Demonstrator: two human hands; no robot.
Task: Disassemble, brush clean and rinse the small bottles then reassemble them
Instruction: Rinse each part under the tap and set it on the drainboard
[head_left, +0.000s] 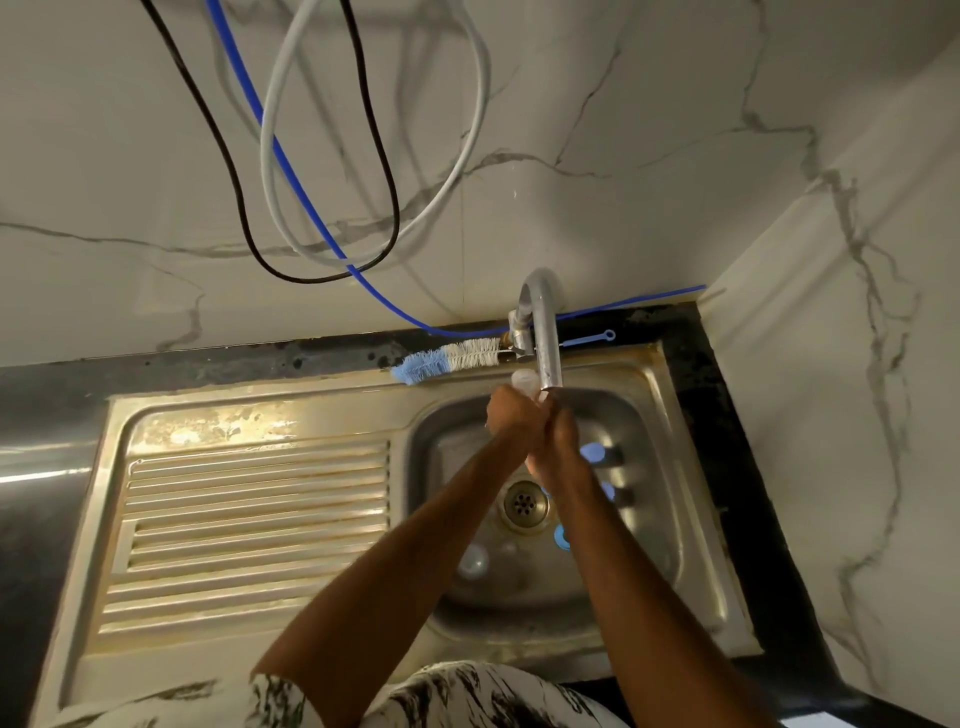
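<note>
Small bottle: a clear small bottle (523, 378) pokes up out of the joined hands. Only its pale top end shows, just beside the mouth of the faucet (545, 338) and on its left.
Left hand: the left hand (511, 418) is curled round the lower part of the bottle with its back to the camera. The bottle rises from its far side.
Right hand: the right hand (561, 434) is pressed against the left one, directly under the spout, with its fingers bent. I cannot tell what it grips, as its fingers are hidden.
Both hands: they are held over the far part of the sink (696, 519), above the drain (524, 505).
Bottle brush: a bottle brush (447, 359) with blue and white bristles lies on the back rim, left of the faucet base and well clear of both hands. Its thin blue handle passes behind the faucet.
Basin contents: three blue caps (592, 453) lie right of the drain, partly hidden by the right forearm. A clear piece (472, 562) lies near the front wall between the two forearms.
Draining board: the ribbed draining board (260, 519) is to the left of the basin.
Wall: a blue tube (291, 171) and black and grey cables hang against the marbled wall.
</note>
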